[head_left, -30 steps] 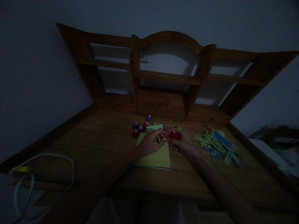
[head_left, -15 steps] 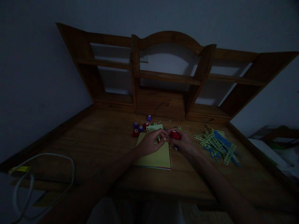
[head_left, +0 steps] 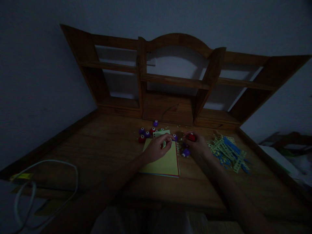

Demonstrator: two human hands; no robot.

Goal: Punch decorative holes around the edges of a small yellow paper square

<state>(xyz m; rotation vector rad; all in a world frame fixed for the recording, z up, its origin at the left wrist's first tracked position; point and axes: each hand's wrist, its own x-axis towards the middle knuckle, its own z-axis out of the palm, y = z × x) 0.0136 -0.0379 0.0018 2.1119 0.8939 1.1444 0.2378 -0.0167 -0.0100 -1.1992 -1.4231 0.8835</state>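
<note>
My right hand (head_left: pixel 200 146) is closed around a small red round piece (head_left: pixel 191 137) with a pale eye-like ring on top, held above the right side of the desk. My left hand (head_left: pixel 157 149) hovers over a yellow paper sheet (head_left: pixel 165 165), thumb and fingers curled into a pinch. Whatever may be between those fingertips is too small and dark to make out. Close to my right hand lies a purple round piece (head_left: pixel 186 152) of the same kind, and another purple one (head_left: pixel 175 137) sits just beyond my left fingertips.
Several round red and purple pieces (head_left: pixel 142 139) cluster behind the paper, beside a pale card with holes (head_left: pixel 161 133). To the right lies a pile of perforated green and blue strips (head_left: pixel 231 149). A wooden shelf unit (head_left: pixel 170 107) borders the back; a white cable (head_left: pixel 75 175) loops at left.
My right hand has moved right, away from my left hand, carrying the red round piece. The purple pieces near it show more fully now. My left hand stays almost in place.
</note>
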